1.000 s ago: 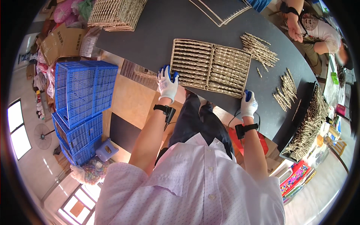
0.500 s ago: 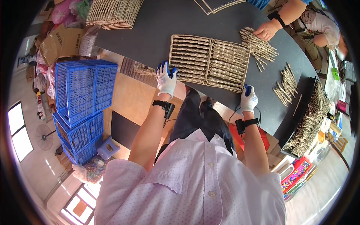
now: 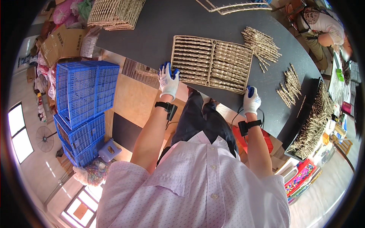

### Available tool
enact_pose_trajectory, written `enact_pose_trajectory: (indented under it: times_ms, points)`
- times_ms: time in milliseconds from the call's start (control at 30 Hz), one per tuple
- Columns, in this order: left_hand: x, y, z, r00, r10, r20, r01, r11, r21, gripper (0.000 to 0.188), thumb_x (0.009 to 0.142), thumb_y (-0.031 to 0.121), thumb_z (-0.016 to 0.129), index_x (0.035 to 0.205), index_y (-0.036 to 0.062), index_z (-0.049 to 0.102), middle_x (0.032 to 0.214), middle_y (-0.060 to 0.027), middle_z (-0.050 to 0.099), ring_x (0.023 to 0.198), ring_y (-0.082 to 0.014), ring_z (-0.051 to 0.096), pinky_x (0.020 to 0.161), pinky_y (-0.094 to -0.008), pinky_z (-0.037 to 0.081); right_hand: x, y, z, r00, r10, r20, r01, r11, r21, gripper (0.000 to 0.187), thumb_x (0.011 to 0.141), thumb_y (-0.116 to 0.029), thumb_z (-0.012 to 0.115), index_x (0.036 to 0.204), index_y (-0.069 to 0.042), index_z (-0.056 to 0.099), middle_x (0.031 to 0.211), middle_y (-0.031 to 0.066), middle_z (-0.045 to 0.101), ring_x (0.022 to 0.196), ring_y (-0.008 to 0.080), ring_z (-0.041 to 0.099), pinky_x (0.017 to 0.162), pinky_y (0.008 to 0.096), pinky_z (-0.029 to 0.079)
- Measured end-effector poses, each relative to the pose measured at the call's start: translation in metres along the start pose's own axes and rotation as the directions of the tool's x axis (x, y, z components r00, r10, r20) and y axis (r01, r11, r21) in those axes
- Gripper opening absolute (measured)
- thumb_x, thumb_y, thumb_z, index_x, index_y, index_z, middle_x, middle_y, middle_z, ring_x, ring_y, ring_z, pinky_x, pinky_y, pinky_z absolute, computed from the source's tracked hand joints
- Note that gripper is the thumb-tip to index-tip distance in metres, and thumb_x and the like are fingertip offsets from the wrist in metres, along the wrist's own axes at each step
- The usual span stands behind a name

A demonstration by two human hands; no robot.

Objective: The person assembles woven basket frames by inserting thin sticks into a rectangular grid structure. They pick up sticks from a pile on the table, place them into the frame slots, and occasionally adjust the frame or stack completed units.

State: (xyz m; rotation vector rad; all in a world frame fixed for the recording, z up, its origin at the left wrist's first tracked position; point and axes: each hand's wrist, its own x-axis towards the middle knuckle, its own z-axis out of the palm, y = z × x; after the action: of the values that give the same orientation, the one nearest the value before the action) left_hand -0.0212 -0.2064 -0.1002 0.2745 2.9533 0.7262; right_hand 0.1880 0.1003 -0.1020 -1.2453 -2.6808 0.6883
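Observation:
A rectangular openwork frame [image 3: 211,57] lies on the dark table, two side-by-side columns of twisted, beige-gold strips filling it. My left hand [image 3: 168,81], in a white glove with blue fingertips, rests at its left edge near the lower corner, fingers spread. At the lower right corner is my right hand [image 3: 251,100], gloved alike. Its fingers are bent and pressed together at the table edge; whatever they grip is hidden. A fanned pile of loose strips [image 3: 262,43] lies just right of the frame, and a smaller bunch [image 3: 289,86] sits farther right.
A black tray [image 3: 294,146] heaped with strips stands along the table's right edge. Stacked frames [image 3: 116,13] occupy the far left; another, open-looking frame [image 3: 235,7] is at the far edge. Blue crates [image 3: 85,91] are piled on the floor at left. A person [image 3: 327,22] sits far right.
The co-worker's hand has left the loose strip pile and gone out of view. At the far edge, the open-looking frame has shifted. My hands and the filled frame stay put.

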Motion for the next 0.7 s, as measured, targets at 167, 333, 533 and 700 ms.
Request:
enact_pose_trajectory:
  times_ms: [167,333,533,700]
  points:
    - [0.003,-0.003,-0.003,0.999,-0.041,0.02,0.043,0.996,-0.074,0.06,0.088,0.04,0.059,0.135,0.0039,0.046,0.142,-0.0189,0.041,0.135,-0.0352,0.032,0.112,-0.0453,0.025,0.001,0.001,0.003,1.0,0.008,0.005,-0.008,1.0,-0.021,0.022,0.086,-0.033,0.058,0.099,-0.015,0.061,0.082,0.0154,0.068,0.075,0.0361,0.065,0.067,0.0454,0.05]
    - [0.001,0.008,-0.018,0.999,-0.049,0.003,0.05,0.997,-0.059,0.059,0.087,0.041,0.061,0.132,0.0042,0.05,0.142,-0.0182,0.041,0.135,-0.0342,0.032,0.11,-0.0447,0.028,0.001,-0.006,-0.002,1.0,0.021,-0.002,-0.021,0.997,-0.071,0.023,0.087,-0.034,0.057,0.1,-0.015,0.061,0.081,0.0152,0.068,0.074,0.036,0.065,0.067,0.0453,0.05]
    - [0.002,0.03,-0.05,0.992,-0.124,-0.02,0.113,0.953,-0.282,0.045,0.084,0.028,0.069,0.119,0.0022,0.059,0.124,-0.0139,0.058,0.111,-0.0271,0.056,0.096,-0.0385,0.043,0.001,-0.004,-0.001,1.0,0.019,-0.01,-0.019,0.998,-0.053,0.022,0.087,-0.033,0.057,0.099,-0.015,0.061,0.081,0.0143,0.068,0.074,0.0359,0.065,0.067,0.045,0.05]
    - [0.016,0.05,-0.079,0.916,-0.31,0.255,0.389,0.527,-0.755,0.026,0.088,0.015,0.067,0.109,0.0007,0.062,0.092,-0.003,0.067,0.076,-0.0085,0.062,0.064,-0.0227,0.05,0.001,-0.008,-0.004,0.999,0.043,0.021,-0.042,0.999,-0.025,0.021,0.087,-0.033,0.058,0.098,-0.015,0.06,0.08,0.0145,0.068,0.074,0.0361,0.065,0.066,0.0452,0.05]
